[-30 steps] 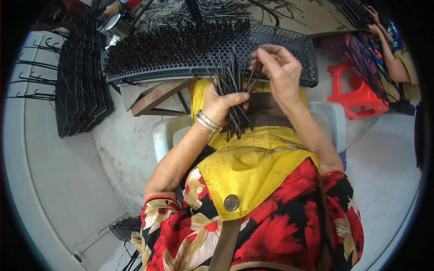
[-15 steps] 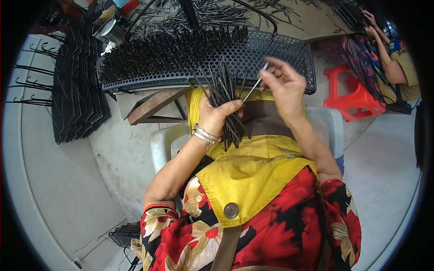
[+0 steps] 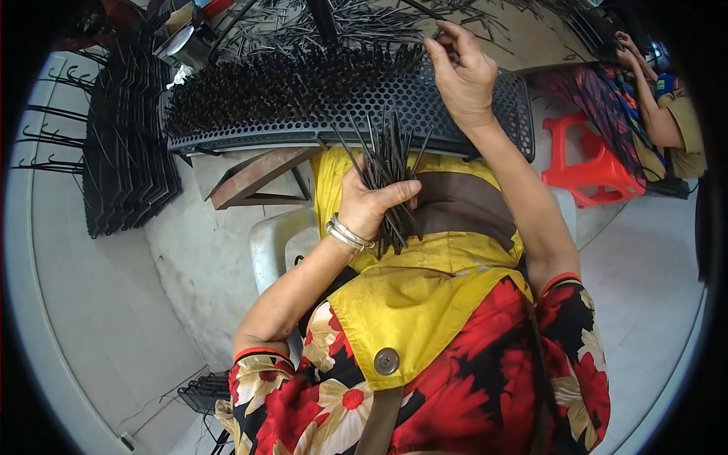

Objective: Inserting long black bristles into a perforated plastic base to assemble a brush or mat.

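My left hand (image 3: 365, 199) is wrapped round a bundle of thin dark rods (image 3: 390, 163), which stands up above the thumb and pokes out below the palm. Raised over the far right part of a perforated dark panel (image 3: 485, 95) is my right hand (image 3: 466, 76). Its thumb and fingertips are bent together, and whatever they pinch is too small to make out. Many dark rods (image 3: 265, 95) stand upright in the panel's holes on the left and along its far side; bare holes show at the right.
Loose rods (image 3: 364, 26) lie heaped behind the panel. Bent black racks (image 3: 129, 144) hang on the left. A red plastic stool (image 3: 588, 163) stands at the right, near another person (image 3: 667, 114). A brown metal support (image 3: 258, 178) is under the panel, and a yellow apron (image 3: 425, 296) covers my lap.
My right hand has moved up and away from the bundle to the panel's far side. The silvery rod it held no longer shows clearly. My left hand keeps the bundle in nearly the same place.
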Demonstrator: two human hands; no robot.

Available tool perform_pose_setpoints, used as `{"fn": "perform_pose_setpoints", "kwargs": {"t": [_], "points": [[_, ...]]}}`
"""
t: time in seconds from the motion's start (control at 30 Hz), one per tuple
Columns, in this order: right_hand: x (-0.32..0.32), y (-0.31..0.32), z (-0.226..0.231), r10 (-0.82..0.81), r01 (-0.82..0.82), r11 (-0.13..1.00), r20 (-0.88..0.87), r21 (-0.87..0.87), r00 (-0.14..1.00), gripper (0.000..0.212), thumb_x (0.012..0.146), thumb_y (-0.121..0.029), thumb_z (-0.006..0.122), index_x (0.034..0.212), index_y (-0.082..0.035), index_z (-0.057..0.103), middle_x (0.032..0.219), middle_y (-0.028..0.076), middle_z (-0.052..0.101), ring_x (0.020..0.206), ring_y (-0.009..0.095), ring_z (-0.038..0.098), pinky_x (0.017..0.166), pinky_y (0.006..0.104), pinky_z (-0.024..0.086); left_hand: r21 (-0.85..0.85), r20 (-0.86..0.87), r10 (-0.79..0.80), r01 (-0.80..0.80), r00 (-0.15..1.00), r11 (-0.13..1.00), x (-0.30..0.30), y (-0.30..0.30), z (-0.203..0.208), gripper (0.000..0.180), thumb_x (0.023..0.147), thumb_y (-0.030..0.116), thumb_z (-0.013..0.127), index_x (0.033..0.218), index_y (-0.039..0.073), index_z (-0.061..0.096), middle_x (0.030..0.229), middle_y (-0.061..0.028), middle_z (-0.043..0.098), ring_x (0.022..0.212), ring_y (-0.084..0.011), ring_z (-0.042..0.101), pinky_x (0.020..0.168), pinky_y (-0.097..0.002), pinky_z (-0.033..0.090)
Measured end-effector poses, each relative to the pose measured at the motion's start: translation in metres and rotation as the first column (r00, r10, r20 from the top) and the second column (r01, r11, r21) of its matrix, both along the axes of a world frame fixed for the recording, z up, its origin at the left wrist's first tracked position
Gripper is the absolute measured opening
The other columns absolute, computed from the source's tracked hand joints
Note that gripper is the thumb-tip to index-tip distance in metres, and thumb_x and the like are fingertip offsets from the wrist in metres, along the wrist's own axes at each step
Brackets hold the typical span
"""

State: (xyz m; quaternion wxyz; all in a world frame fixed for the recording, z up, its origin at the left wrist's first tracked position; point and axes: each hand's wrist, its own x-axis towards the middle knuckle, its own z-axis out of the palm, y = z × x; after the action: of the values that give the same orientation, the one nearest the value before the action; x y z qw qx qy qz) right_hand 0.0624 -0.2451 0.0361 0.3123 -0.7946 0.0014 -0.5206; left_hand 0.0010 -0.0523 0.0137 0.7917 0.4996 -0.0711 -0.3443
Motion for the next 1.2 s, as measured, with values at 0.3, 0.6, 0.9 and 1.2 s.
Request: {"fn": "perform_pose_setpoints", "kwargs": {"t": [0.3,0.6,0.9,1.2], "points": [[0.009,0.004,-0.003,0.056,-0.046,0.904,0.01,-0.424,0.998,0.021,0.071,0.001,0.063,0.092,-0.001,0.058,0.074,0.011,0.059,0.065,0.025,0.058,0.058,0.0303,0.047,-0.006,0.0,0.004,-0.004,1.0,1.0,0.003,0.004,-0.003,0.031,0.067,0.001,0.071,0.089,0.001,0.048,0.067,-0.007,0.059,0.055,-0.0144,0.057,0.053,-0.0248,0.048],[-0.029,0.021,0.007,0.314,-0.227,0.946,-0.493,0.229,0.812,0.023,0.08,-0.011,0.06,0.099,0.001,0.06,0.069,0.007,0.062,0.055,0.01,0.056,0.051,0.0221,0.044,-0.018,-0.108,0.108,-0.111,0.988,0.994,0.005,0.004,-0.007,0.026,0.066,-0.007,0.063,0.088,-0.001,0.049,0.063,-0.0078,0.057,0.048,-0.0159,0.056,0.046,-0.0262,0.046],[-0.077,0.036,0.012,0.655,-0.265,0.639,-0.33,0.722,0.68,0.012,0.078,-0.002,0.061,0.088,0.004,0.059,0.068,0.006,0.06,0.053,0.007,0.054,0.049,0.0191,0.044,-0.044,-0.089,0.088,-0.092,0.992,0.995,0.009,0.003,-0.001,0.028,0.065,-0.007,0.063,0.089,-0.001,0.049,0.065,-0.0084,0.058,0.05,-0.0171,0.056,0.047,-0.0262,0.047],[-0.025,0.009,0.017,0.357,-0.298,0.802,-0.016,0.518,0.934,0.013,0.08,-0.001,0.058,0.091,0.006,0.058,0.074,0.009,0.062,0.06,0.01,0.057,0.055,0.0222,0.049,-0.014,-0.083,0.094,-0.095,0.992,0.995,0.008,0.003,-0.005,0.028,0.065,-0.008,0.063,0.087,-0.001,0.048,0.064,-0.0088,0.058,0.049,-0.0166,0.056,0.046,-0.0264,0.046]]}}
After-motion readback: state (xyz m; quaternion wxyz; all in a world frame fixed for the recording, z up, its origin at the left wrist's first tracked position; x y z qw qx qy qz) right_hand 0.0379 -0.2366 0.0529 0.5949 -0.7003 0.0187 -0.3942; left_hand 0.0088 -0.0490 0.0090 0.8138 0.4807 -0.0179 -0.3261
